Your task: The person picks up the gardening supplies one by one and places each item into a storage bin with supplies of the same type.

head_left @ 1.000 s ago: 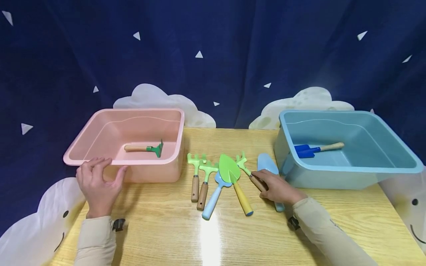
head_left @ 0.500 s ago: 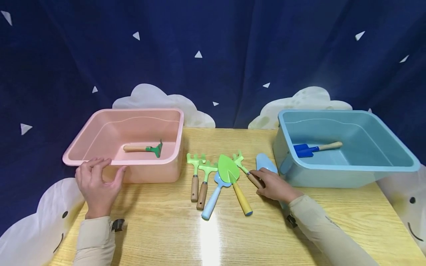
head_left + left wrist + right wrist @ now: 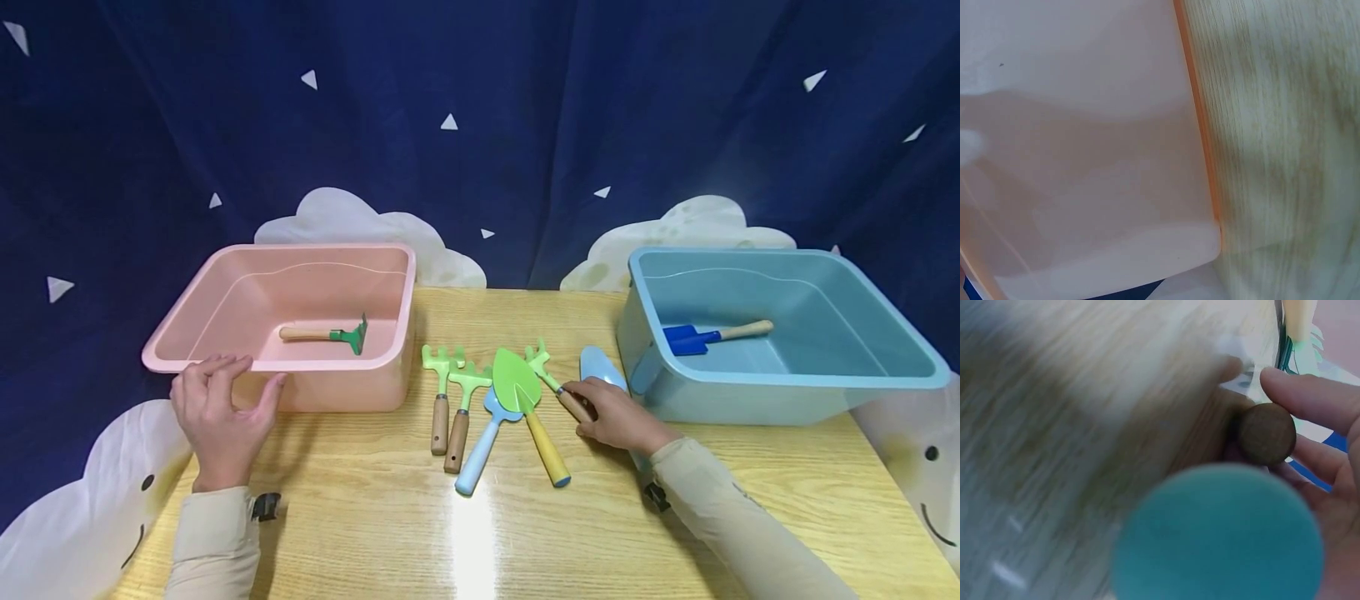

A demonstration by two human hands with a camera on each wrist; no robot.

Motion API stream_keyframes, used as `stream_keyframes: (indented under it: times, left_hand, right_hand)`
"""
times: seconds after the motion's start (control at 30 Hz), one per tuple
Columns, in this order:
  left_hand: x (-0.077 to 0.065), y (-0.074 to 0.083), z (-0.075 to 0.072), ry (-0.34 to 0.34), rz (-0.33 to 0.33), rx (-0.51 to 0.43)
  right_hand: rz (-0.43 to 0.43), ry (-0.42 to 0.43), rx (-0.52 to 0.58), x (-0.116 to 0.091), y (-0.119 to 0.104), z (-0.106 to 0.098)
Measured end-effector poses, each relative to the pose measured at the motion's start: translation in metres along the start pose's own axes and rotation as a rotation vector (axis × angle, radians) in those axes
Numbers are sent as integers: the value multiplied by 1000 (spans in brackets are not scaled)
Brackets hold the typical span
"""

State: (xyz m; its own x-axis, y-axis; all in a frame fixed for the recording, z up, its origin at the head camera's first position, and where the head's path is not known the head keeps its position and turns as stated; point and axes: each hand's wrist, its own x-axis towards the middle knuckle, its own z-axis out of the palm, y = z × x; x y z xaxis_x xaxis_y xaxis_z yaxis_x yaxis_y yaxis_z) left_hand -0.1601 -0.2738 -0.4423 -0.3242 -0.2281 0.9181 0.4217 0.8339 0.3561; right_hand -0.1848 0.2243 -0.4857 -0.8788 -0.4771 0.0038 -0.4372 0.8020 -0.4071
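Pinching the round wooden fork handle (image 3: pixel 573 405): right hand (image 3: pixel 617 415). Gripping the smooth pink tub (image 3: pixel 337 388) rim: left hand (image 3: pixel 222 418).

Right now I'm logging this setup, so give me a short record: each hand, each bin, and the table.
Left hand: on front rim of pink bin
Right hand: grips light-green fork by its handle
Pink bin: dark-green rake
Blue bin: blue shovel
Table: two more light-green forks, blue-handled trowel, yellow-handled trowel, pale-blue scoop partly hidden

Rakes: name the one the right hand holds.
The rightmost rake, pale green; two matching rakes lie untouched farther left, a darker one in the pink tub.
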Motion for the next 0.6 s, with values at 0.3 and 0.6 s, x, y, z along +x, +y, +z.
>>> stream_keyframes:
  times: [0.3, 0.6]
  left_hand:
    - [0, 0, 1, -2, 4, -3]
    - [0, 0, -1, -20, -6, 5]
  right_hand:
    - [41, 22, 11, 3, -1, -1]
    - [66, 78, -46, 5, -8, 2]
